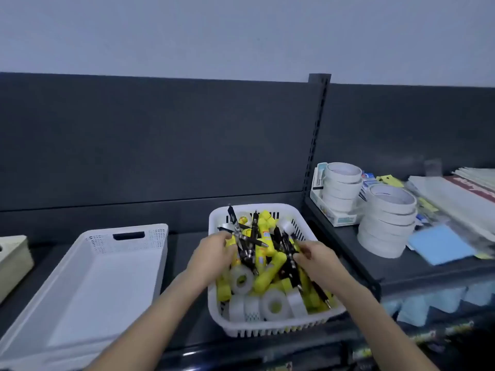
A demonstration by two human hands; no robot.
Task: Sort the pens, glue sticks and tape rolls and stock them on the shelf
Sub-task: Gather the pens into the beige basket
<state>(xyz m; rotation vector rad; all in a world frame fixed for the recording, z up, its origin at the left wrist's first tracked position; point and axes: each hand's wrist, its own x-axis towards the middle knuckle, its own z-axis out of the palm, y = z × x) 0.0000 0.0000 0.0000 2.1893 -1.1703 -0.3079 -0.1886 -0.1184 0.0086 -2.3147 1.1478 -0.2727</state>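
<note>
A white slotted basket (pixel 270 329) stands on the dark shelf, heaped with black pens (pixel 290 266), yellow glue sticks (pixel 265 279) and clear tape rolls (pixel 276 306). My left hand (pixel 211 257) reaches into the basket's left side, its fingers curled round a yellow glue stick and black pens. My right hand (pixel 318 259) is in the right side, pinching black pens near the top of the heap. What lies under both palms is hidden.
A large white bin (pixel 88 285) with nothing in it sits left of the basket. A beige box (pixel 13 261) pokes in at the far left. On the right shelf (pixel 375 261) stand stacked white tape rolls (pixel 388 220), a blue pad (pixel 442 245) and paper packs.
</note>
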